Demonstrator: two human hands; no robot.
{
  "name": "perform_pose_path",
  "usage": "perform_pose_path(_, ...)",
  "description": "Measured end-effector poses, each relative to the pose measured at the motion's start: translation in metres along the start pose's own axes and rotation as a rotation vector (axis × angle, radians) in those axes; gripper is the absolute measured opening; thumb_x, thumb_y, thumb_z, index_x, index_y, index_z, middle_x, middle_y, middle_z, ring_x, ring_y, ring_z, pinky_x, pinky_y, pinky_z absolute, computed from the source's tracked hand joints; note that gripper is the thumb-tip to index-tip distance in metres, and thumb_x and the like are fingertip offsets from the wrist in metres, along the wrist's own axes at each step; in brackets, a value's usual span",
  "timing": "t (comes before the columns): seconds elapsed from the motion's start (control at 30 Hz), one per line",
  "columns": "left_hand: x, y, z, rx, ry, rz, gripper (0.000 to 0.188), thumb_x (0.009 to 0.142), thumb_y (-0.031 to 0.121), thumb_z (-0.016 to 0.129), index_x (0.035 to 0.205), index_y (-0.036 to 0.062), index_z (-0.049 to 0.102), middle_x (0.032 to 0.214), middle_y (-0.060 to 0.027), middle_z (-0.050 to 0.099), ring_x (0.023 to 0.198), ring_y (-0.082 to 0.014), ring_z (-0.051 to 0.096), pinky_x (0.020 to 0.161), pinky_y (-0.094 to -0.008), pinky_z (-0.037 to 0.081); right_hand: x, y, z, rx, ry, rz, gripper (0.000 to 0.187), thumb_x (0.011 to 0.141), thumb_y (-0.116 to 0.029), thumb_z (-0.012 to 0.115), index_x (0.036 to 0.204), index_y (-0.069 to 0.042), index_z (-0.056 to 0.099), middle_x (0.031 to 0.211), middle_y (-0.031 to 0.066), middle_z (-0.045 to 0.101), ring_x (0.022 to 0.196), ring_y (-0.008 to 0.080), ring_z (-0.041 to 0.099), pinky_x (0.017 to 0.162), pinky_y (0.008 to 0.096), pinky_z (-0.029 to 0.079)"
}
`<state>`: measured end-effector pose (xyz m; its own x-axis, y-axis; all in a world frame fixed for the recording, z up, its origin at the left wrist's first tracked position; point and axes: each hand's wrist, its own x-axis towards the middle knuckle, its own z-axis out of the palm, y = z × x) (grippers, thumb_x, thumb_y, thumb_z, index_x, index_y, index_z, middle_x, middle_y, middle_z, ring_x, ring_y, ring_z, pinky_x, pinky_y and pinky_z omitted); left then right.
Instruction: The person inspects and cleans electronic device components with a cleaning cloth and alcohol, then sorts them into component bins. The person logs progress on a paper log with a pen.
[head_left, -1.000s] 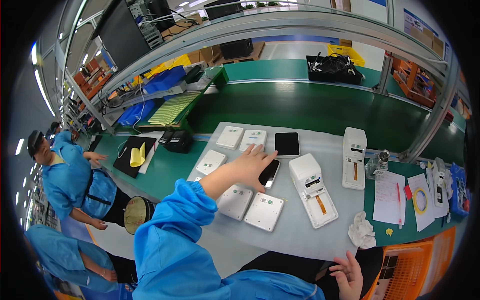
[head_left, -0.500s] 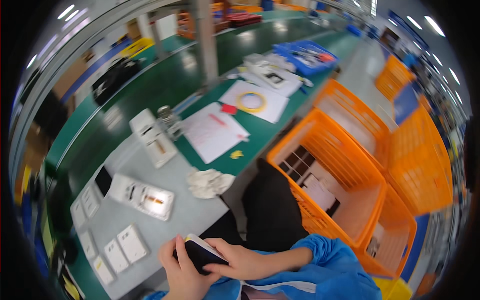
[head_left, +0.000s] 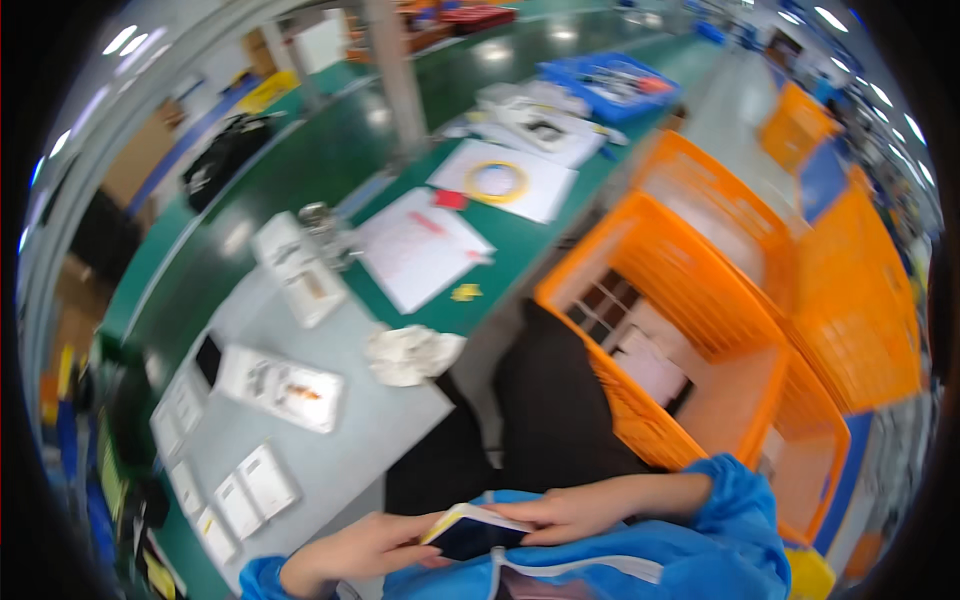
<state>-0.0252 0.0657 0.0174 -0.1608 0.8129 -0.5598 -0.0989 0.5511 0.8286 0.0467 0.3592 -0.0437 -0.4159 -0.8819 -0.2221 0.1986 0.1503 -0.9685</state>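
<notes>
Close to my body, both hands hold a flat phone-like device (head_left: 474, 539) with a dark glossy face and a white edge with a yellow strip. My left hand (head_left: 366, 546) grips its left end. At the opposite end my right hand (head_left: 572, 512) is closed on it, with the fingers along its top edge. On the grey mat (head_left: 340, 440) lie several white flat rectangular pieces (head_left: 268, 480) and a dark phone-sized piece (head_left: 208, 360). A white elongated housing (head_left: 280, 388) rests there too, and a second white housing (head_left: 300, 270) sits farther back. Motion blurs the picture.
Crumpled white cloth (head_left: 413, 355) lies at the mat's right edge. Beyond are paper sheets (head_left: 420, 255), a yellow tape roll (head_left: 497, 182), a glass jar (head_left: 325, 232) and a blue tray (head_left: 610, 88) on the green table. Orange crates (head_left: 700, 300) stand close on my right.
Both hands have brought the device to the right and lower, nearer my body, and tilted it. My right sleeve has moved outward. The head view has shifted slightly.
</notes>
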Motion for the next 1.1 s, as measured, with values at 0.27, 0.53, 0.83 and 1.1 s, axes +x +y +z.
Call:
perform_pose_path(0.27,0.025,-0.008,0.018,-0.198,0.576,0.462,0.072,0.094,0.021,0.055,0.148,0.0031,0.012,0.122,-0.0177,0.053,0.102,-0.0230,0.059,0.089,-0.0329,0.046,0.034,-0.022,0.011,0.673,0.563,-0.211,0.060,0.086,-0.010,0.064,0.134,0.007,0.032,0.121,0.0170,0.055,0.107,0.0252,0.060,0.090,0.0380,0.051)
perform_pose_path(0.53,0.015,-0.014,0.029,-0.115,0.603,0.356,0.061,0.095,0.021,0.053,0.146,0.0092,0.023,0.111,-0.0192,0.062,0.088,-0.0299,0.066,0.080,-0.0353,0.052,0.020,-0.010,-0.006,0.190,0.812,0.046,0.039,0.082,0.009,0.060,0.118,0.002,0.048,0.093,0.0097,0.061,0.076,0.0146,0.061,0.066,0.0241,0.051)
perform_pose_path(0.83,-0.014,-0.025,0.014,-0.423,0.320,0.410,0.055,0.098,0.018,0.046,0.147,0.0065,0.025,0.091,-0.0101,0.063,0.072,-0.0131,0.064,0.067,-0.0254,0.054,0.011,-0.045,-0.025,0.056,0.350,0.172,0.045,0.091,-0.002,0.049,0.134,0.008,0.040,0.116,0.0140,0.059,0.097,0.0187,0.061,0.082,0.0290,0.051)
perform_pose_path(1.1,0.000,-0.014,0.039,-0.319,0.651,0.370,0.067,0.087,0.019,0.061,0.141,0.0030,0.025,0.101,-0.0191,0.063,0.085,-0.0287,0.064,0.073,-0.0366,0.051,0.040,-0.004,-0.008,0.382,0.485,0.015,0.058,0.087,0.004,0.057,0.138,-0.001,0.028,0.123,0.0138,0.054,0.101,0.0177,0.058,0.087,0.0309,0.048)
